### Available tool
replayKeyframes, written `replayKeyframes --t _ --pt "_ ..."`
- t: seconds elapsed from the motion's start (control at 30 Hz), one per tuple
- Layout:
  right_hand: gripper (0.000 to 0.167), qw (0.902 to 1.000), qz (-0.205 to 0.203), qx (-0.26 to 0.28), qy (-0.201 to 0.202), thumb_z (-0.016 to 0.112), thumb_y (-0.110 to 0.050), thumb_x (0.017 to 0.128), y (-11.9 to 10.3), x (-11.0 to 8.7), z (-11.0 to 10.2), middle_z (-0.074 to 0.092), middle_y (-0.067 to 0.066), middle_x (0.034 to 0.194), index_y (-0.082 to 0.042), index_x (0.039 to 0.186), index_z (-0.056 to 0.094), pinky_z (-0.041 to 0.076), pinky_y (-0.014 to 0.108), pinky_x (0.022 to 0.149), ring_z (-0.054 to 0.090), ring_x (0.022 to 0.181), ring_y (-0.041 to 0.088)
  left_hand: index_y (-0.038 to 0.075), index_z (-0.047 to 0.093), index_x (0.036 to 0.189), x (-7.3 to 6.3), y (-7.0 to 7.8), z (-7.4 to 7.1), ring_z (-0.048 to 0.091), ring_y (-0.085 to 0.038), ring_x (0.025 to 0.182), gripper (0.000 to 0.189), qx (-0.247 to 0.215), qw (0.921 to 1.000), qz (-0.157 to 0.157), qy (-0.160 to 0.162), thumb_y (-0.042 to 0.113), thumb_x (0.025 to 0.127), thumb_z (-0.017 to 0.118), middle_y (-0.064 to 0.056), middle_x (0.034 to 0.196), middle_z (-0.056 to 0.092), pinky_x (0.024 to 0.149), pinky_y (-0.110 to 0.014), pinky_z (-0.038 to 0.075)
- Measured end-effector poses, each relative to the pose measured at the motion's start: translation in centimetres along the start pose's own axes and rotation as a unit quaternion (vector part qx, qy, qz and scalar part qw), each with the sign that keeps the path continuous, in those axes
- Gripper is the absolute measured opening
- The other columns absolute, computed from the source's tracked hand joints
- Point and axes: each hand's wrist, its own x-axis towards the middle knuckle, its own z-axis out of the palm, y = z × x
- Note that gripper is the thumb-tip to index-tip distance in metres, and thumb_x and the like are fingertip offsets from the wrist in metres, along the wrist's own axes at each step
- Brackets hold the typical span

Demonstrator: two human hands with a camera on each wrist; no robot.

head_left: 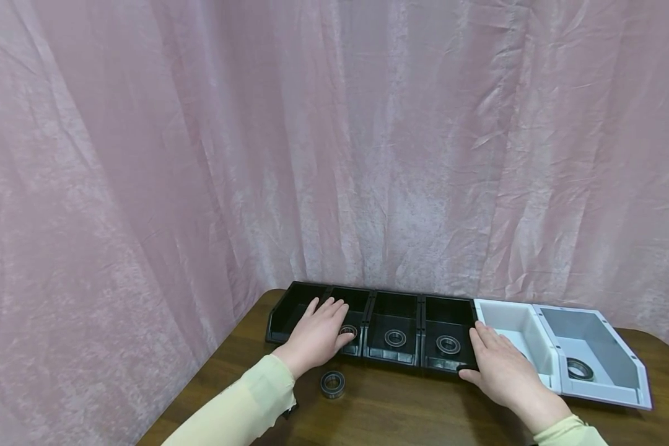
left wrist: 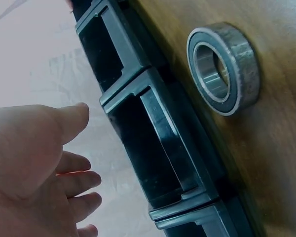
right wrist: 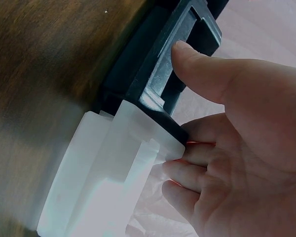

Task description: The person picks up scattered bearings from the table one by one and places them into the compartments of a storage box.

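Observation:
Several black bins (head_left: pixel 393 356) stand side by side in a row. My left hand (head_left: pixel 319 328) hangs over the left ones with its fingers stretched out and nothing held. Partly behind its thumb, a ball bearing (head_left: pixel 348 331) lies in the second bin. The third holds another bearing (head_left: pixel 395 338), the fourth one more bearing (head_left: pixel 448 345). On the table in front lies a loose bearing (left wrist: pixel 223 69), near my left wrist. My right hand (head_left: pixel 500 364) is where the last black bin meets the white bin (head_left: pixel 547 347), fingers extended; its thumb appears to touch the black front rim.
A light grey bin (head_left: pixel 635 384) with a larger bearing (head_left: pixel 580 370) in it ends the row at the right. The bins stand on a brown wooden table (head_left: pixel 393 412). Behind them hangs a pink curtain (head_left: pixel 401 155).

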Motion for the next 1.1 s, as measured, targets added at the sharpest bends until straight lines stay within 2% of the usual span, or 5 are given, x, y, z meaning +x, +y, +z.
replayKeyframes --t 0.17,0.43,1.1 --pt "0.083 1.0000 -0.001 0.001 0.002 0.091 -0.033 0.091 0.0 -0.1 0.0 0.050 0.043 0.154 0.022 0.143 0.056 0.044 0.068 0.117 0.052 0.142 0.060 0.001 0.057 0.158 -0.9 0.0 0.0 0.046 -0.038 0.156 0.066 -0.002 0.9999 0.008 0.012 0.043 0.109 0.070 -0.019 0.164 0.054 0.130 -0.061 0.030" --pt "0.083 1.0000 0.000 0.000 0.001 0.091 -0.033 0.091 0.0 -0.2 0.1 0.050 0.043 0.154 0.022 0.143 0.056 0.044 0.068 0.117 0.052 0.142 0.060 0.002 0.055 0.160 -2.1 0.1 0.0 0.044 -0.036 0.158 0.068 0.003 0.9999 0.014 0.003 0.047 0.110 0.068 -0.017 0.166 0.053 0.132 -0.061 0.027" --pt "0.083 1.0000 -0.002 0.001 0.004 0.092 -0.032 0.090 -0.2 0.0 -0.2 0.050 0.043 0.153 0.022 0.143 0.056 0.044 0.068 0.116 0.052 0.141 0.060 0.001 0.057 0.157 -5.1 0.1 -0.2 0.051 -0.036 0.153 0.067 -0.002 0.9993 0.038 0.005 0.045 0.108 0.071 -0.015 0.161 0.058 0.129 -0.061 0.032"
